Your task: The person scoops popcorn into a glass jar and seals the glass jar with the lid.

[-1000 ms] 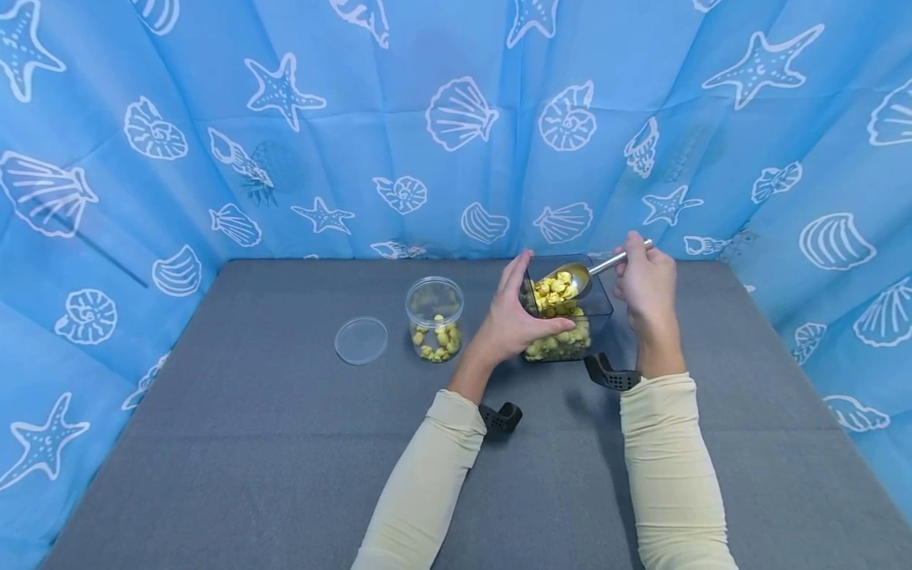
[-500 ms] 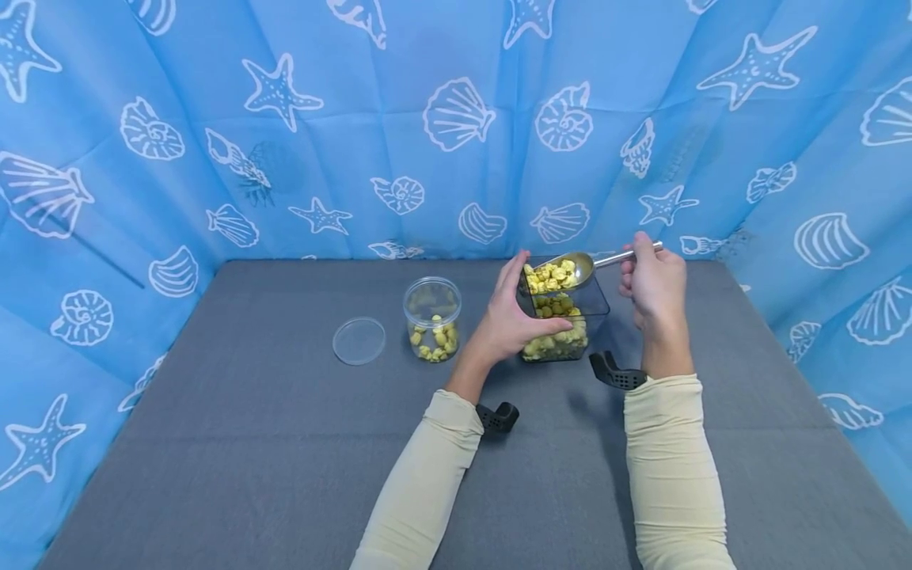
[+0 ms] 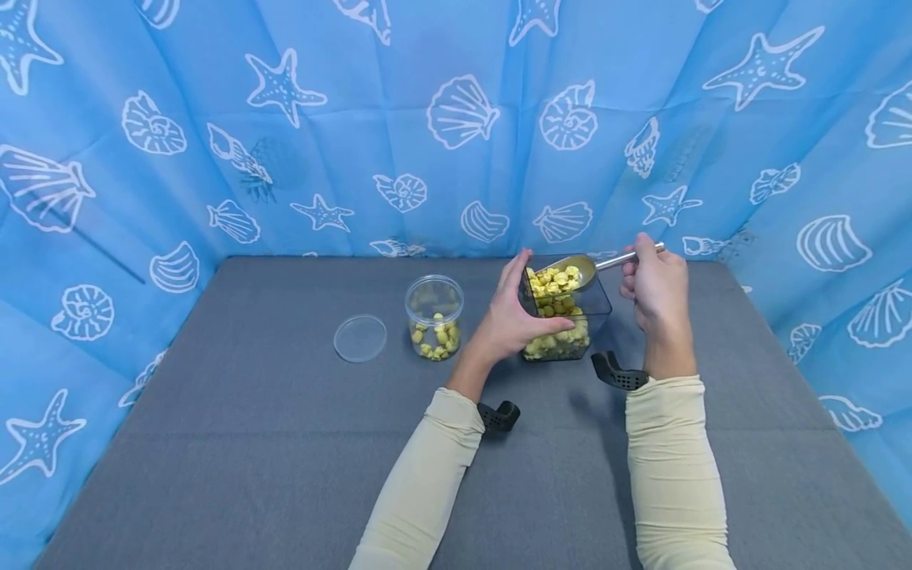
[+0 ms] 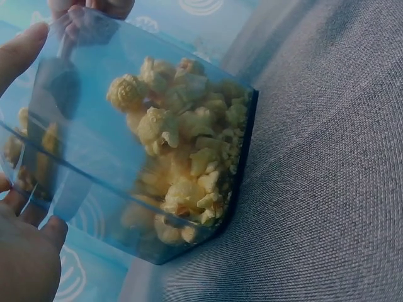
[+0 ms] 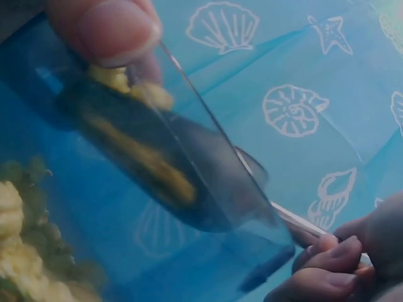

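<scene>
My left hand holds a clear rectangular plastic container at its left side, thumb along the front and fingers at the back left. Popcorn is heaped in its lower part. In my right hand is the handle of a metal scoop. The scoop's bowl, loaded with popcorn, lies at the container's mouth, tilted down to the left. The right wrist view shows the scoop through the clear wall, below the left thumb.
Left of the container stands a round clear jar with some popcorn in its bottom. Its likely lid, a clear disc, lies flat further left. A grey cloth covers the table. A blue shell-patterned curtain hangs behind.
The scoop has risen a little from inside the container and its handle has shifted right with my right hand. My left hand stays on the container.
</scene>
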`<action>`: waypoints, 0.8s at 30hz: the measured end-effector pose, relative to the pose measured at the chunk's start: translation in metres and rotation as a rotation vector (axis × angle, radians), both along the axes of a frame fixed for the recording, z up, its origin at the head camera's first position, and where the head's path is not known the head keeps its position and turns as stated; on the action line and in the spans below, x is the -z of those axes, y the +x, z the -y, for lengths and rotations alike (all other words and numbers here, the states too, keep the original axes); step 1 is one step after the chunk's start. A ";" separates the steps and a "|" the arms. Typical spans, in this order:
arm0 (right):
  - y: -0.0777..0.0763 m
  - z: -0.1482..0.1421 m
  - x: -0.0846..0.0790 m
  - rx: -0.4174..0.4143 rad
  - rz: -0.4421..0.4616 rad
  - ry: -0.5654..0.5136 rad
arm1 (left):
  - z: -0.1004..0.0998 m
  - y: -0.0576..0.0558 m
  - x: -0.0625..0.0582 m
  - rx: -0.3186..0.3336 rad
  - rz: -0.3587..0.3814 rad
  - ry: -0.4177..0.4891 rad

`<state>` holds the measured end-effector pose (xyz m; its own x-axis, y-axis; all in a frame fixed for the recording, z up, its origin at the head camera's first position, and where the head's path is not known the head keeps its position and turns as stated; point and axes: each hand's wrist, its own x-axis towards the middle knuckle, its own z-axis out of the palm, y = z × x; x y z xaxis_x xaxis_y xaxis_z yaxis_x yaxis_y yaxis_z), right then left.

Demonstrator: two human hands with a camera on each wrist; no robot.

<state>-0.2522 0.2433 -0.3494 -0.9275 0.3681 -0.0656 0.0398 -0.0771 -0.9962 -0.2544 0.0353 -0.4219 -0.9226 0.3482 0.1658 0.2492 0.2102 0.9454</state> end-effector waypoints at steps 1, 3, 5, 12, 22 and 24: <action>0.000 0.000 0.000 0.009 -0.005 -0.012 | 0.000 0.000 0.000 -0.001 0.001 -0.001; -0.001 0.001 0.001 0.033 -0.024 -0.048 | 0.000 0.000 0.000 -0.002 0.004 -0.003; -0.002 0.003 0.002 0.052 -0.031 -0.050 | 0.000 0.000 0.001 -0.001 0.004 -0.005; -0.004 0.004 0.003 -0.013 0.017 0.002 | 0.000 -0.002 0.001 -0.008 -0.014 -0.007; -0.004 0.003 0.001 0.062 -0.088 -0.170 | 0.000 -0.003 0.002 0.004 -0.005 0.004; -0.004 0.002 0.000 0.070 -0.100 -0.188 | 0.001 -0.003 0.003 0.008 -0.005 0.005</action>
